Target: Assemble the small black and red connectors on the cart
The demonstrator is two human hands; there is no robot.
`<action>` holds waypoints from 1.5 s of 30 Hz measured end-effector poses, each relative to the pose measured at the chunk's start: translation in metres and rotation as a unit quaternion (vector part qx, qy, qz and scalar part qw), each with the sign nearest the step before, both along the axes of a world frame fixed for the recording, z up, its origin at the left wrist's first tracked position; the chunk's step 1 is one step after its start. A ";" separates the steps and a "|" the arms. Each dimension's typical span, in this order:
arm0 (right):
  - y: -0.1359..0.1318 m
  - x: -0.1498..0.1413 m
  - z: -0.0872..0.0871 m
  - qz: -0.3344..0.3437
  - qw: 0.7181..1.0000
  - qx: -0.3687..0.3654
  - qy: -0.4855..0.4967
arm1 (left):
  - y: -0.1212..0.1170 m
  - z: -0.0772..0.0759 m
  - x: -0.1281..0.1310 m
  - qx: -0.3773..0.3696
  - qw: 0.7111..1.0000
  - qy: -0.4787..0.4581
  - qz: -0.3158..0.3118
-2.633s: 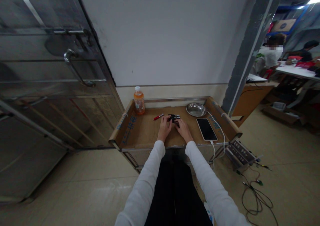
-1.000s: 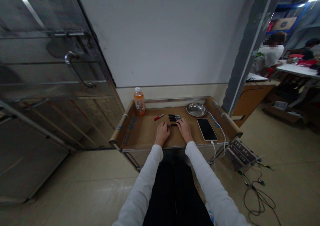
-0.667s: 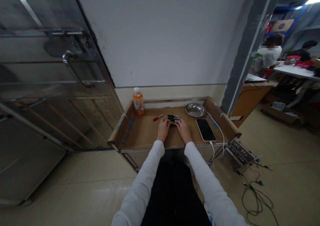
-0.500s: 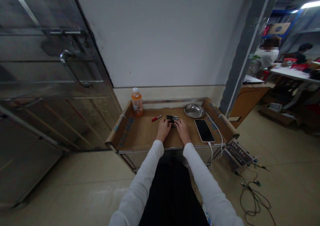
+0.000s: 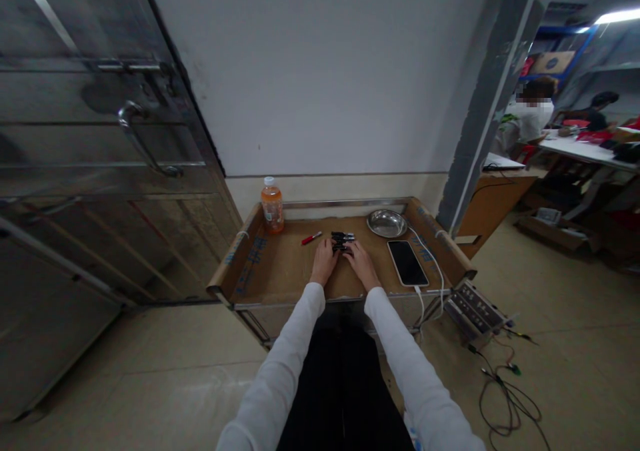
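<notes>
Black pens point(image 5: 339, 235) lie side by side mid cardboard-lined cart top point(image 5: 280, 274). L hand point(image 5: 325, 262) has fingertips at their left ends, R hand point(image 5: 359, 263) at the right; can't tell if either grips or just touches. Red pen point(image 5: 311, 238) lies apart, to the L. Metal bowl point(image 5: 387, 224) & phone point(image 5: 408, 263) w/ white cable sit R; orange btl point(image 5: 273, 206) stands upright, back L corner.

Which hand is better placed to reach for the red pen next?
Probably the left hand: it is close to the red pen, on the same side of the black pens. The right hand is farther off, at their other end.
</notes>
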State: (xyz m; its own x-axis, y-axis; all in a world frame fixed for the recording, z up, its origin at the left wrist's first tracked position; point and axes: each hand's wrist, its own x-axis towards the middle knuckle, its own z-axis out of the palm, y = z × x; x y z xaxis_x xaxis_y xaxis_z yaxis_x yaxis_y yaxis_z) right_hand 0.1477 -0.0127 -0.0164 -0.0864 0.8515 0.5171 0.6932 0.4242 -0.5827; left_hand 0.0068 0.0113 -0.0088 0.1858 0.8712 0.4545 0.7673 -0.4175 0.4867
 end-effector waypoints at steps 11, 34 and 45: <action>-0.002 0.001 0.003 0.008 1.000 -0.014 -0.015 | -0.012 0.009 -0.001 -0.002 0.996 0.072 -0.058; -0.013 -0.004 0.012 -0.148 0.973 -0.028 -0.175 | -0.014 0.003 -0.002 0.014 0.966 0.018 0.258; -0.016 -0.006 0.013 -0.146 0.970 -0.034 -0.194 | -0.020 0.007 0.001 0.019 0.943 0.023 0.331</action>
